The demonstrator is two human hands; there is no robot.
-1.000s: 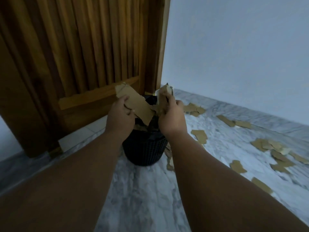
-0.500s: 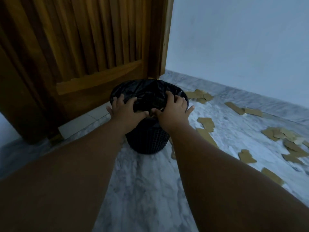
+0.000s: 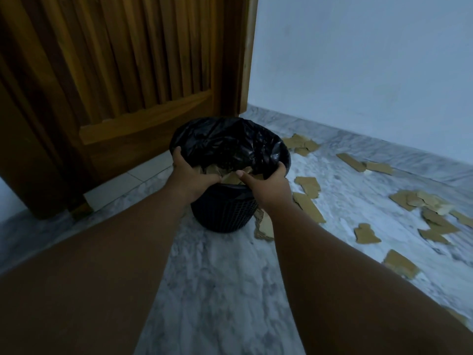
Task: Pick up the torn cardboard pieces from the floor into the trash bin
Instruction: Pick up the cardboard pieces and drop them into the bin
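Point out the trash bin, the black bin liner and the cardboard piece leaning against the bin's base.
trash bin (image 3: pixel 222 213): head view, woven front wall.
black bin liner (image 3: pixel 225 142): head view, crumpled far inner side.
cardboard piece (image 3: pixel 265 226): head view, its middle, right of the bin's base.

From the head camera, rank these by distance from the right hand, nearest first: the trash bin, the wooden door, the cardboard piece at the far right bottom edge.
From the right hand:
1. Trash bin, under the hand at its rim.
2. Wooden door, behind the bin, to the left.
3. Cardboard piece, on the floor, far right.
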